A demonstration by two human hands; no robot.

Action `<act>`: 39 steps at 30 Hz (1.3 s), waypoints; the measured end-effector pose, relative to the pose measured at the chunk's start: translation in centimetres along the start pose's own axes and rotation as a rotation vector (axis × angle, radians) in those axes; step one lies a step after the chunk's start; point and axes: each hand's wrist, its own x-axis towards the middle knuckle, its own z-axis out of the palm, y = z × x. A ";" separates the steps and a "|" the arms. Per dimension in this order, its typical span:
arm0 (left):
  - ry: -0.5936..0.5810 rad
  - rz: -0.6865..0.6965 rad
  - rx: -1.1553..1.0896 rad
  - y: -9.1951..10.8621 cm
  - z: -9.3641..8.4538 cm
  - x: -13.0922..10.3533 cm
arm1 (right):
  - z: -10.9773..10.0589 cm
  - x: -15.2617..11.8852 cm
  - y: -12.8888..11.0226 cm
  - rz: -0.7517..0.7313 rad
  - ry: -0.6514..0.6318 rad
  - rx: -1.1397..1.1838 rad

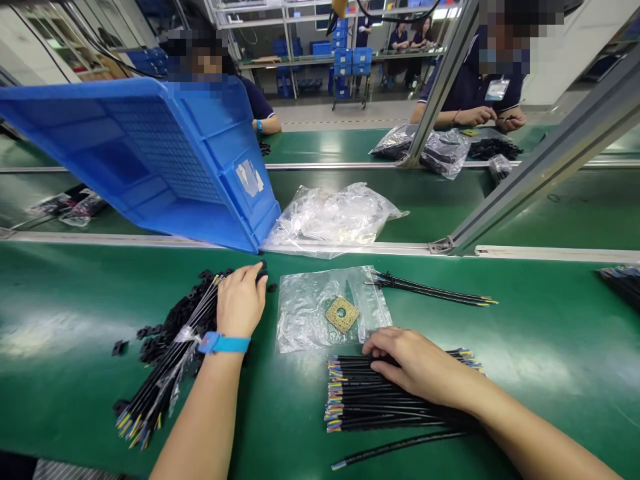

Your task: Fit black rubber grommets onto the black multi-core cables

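My left hand (pixel 241 300), with a blue wrist strap (pixel 227 343), is at the top of a pile of small black parts (pixel 183 310); its fingertips are near a black piece, and whether it grips one is hidden. A tied bundle of black cables (pixel 167 370) lies on that pile. My right hand (pixel 407 363) rests on a row of black cables (pixel 380 403) with coloured wire ends, its fingers curled over the top ones. Between the hands, a yellowish square plate (pixel 343 314) with a round hole lies on a clear plastic bag (pixel 305 313).
A blue crate (pixel 200 167) stands tilted at the back left, beside crumpled plastic bags (pixel 340 217). A few cables (pixel 435 290) lie behind my right hand, and one (pixel 400 448) lies in front. Metal posts (pixel 540 133) rise at the right. Two people sit across the bench.
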 end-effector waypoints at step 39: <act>-0.239 -0.242 0.044 -4.9 0.3 12.8 | 2.4 0.8 0.3 -0.020 0.037 -0.185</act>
